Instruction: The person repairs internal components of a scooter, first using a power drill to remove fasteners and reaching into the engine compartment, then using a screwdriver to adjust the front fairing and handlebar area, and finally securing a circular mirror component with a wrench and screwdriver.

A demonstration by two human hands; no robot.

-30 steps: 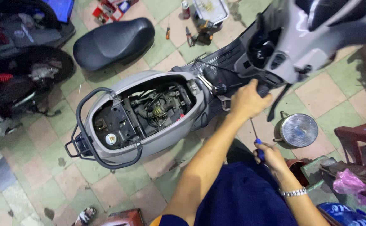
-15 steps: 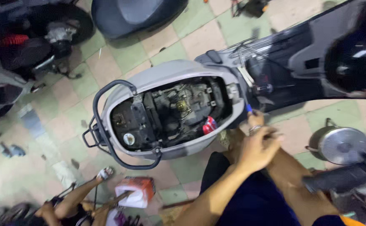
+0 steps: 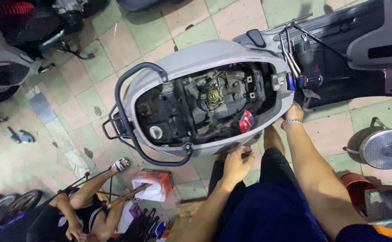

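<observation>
Left hand (image 3: 237,165) pinches a small dark tool at the lower edge of the grey scooter body with its open engine bay (image 3: 205,107), at 6 o'clock, steadying it there. Right hand (image 3: 293,112), at 3 o'clock, grasps blue-handled screwdrivers (image 3: 290,80); its grip is partly hidden.

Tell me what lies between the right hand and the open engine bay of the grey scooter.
Little does. The right hand rests at the grey scooter's front rim, just outside the open engine bay. Only the rim and a blue-handled tool lying beside the hand stand there. The left hand works lower, at the side panel.
</observation>
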